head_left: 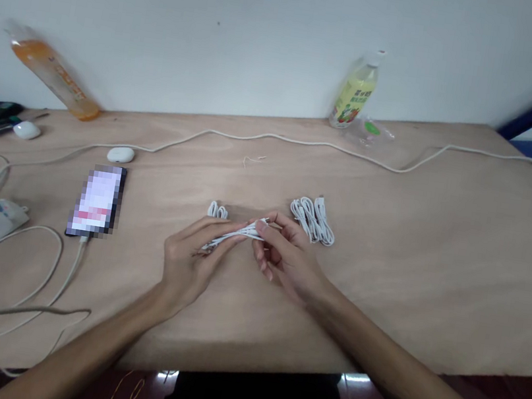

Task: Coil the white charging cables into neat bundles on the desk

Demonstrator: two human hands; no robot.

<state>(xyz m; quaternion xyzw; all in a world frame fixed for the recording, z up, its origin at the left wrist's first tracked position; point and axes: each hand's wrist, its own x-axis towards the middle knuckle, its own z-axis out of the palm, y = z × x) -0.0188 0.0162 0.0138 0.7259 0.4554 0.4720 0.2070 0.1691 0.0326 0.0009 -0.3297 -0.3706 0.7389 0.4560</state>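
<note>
Between my two hands is a folded white cable [242, 231], raised a little over the table. My left hand [190, 258] pinches its left part between thumb and fingers. At the other end, the thumb and fingers of my right hand [290, 253] grip the cable near what looks like a plug. Just behind my left hand lies a small white cable bundle [217, 210], partly hidden by the fingers. Coiled white cables [313, 220] rest on the table beyond my right hand.
A phone [96, 201] with a charging lead lies left, near a white earbud case [121, 154]. An orange bottle [57, 75] and a yellow-labelled bottle [356, 93] stand by the wall. One long white cord [265, 136] crosses the table [438, 252].
</note>
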